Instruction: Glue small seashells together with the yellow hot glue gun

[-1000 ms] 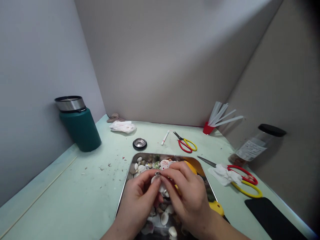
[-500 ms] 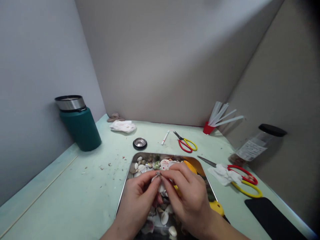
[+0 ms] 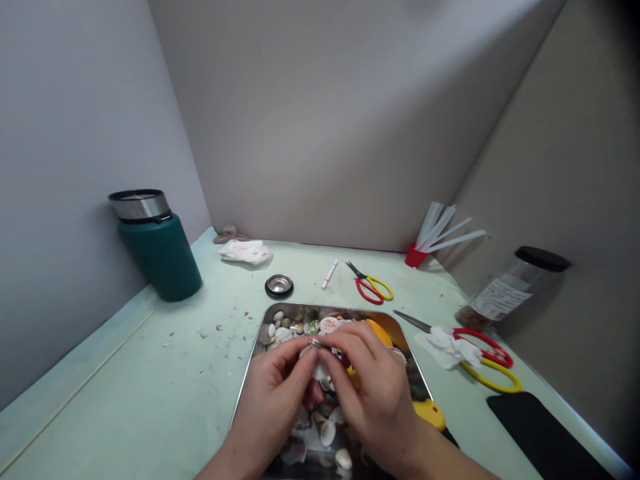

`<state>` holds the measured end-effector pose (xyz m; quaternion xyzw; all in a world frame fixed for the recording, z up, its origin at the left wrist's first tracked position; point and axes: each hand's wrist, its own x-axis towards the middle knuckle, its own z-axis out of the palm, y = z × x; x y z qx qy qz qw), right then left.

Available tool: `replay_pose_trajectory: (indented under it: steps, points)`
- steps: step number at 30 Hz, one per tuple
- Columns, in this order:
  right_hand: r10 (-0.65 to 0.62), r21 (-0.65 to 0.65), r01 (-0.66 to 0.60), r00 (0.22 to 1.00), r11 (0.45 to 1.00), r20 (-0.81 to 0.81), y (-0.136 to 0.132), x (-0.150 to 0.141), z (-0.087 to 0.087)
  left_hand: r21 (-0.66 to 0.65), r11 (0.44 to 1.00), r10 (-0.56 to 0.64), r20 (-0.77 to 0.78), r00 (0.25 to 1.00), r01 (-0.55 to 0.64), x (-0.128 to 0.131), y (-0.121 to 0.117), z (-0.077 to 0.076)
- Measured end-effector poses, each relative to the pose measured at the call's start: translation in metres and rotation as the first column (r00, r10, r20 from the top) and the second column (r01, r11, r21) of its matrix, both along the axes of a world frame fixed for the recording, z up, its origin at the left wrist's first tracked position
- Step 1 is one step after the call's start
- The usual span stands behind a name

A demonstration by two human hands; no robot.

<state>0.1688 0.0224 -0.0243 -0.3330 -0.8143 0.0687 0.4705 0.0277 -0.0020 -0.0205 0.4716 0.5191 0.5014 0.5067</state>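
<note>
Over a metal tray of seashells and pebbles, my left hand and my right hand meet fingertip to fingertip. Both are closed in a pinch on a small greyish object, too small and too covered by the fingers to name. Below the fingers a white shell and a smaller pale one lie in the tray. Behind the fingertips sit a reddish-speckled scallop shell and several white pebbles. The right hand hides part of a yellow object.
At the left stands a green bottle; its likely lid lies behind the tray. Small scissors and larger scissors with tissue lie right. Beyond are a red cup of glue-stick-like rods, a clear jar and a black slab.
My hands stay together over the tray, with a slight shift of the fingertips to the left and up. The small object remains pinched between them.
</note>
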Motion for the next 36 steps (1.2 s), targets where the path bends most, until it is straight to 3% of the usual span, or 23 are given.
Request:
replay_pose_trajectory:
  steps: [36]
  points:
    - [0.030,-0.080,-0.032,0.999,0.996,-0.029,0.0012,-0.0012,0.0001,-0.005,1.000,-0.003,0.017,1.000,0.003,0.0005,-0.0010,0.0005]
